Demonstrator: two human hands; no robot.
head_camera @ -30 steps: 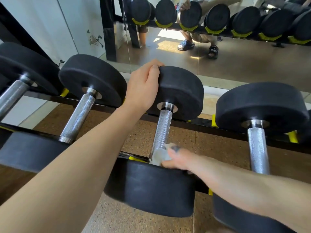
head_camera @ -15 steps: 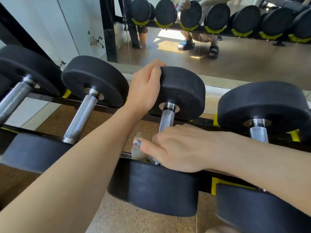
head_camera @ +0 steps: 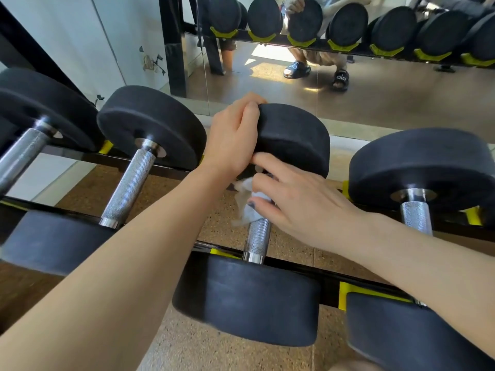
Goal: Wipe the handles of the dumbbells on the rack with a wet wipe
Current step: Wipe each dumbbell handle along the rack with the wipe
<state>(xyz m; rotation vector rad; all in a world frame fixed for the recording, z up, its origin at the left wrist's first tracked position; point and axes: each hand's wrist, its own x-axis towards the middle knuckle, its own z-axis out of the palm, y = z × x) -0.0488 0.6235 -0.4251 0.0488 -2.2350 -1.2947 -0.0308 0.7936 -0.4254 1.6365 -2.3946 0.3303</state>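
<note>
The left hand (head_camera: 233, 140) grips the far head of the middle dumbbell (head_camera: 292, 140) on the rack (head_camera: 329, 274), likely steadying it, while the right hand (head_camera: 300, 202) wraps a wet wipe (head_camera: 247, 207) around the handle (head_camera: 257, 236) near its far end.

Both forearms are bare, with no sleeve showing anywhere along them. The left hand (head_camera: 233, 137) carries no ring or watch. The right hand (head_camera: 302, 207) has dark polish on its thumbnail, and its wrist is bare of any band too.
</note>
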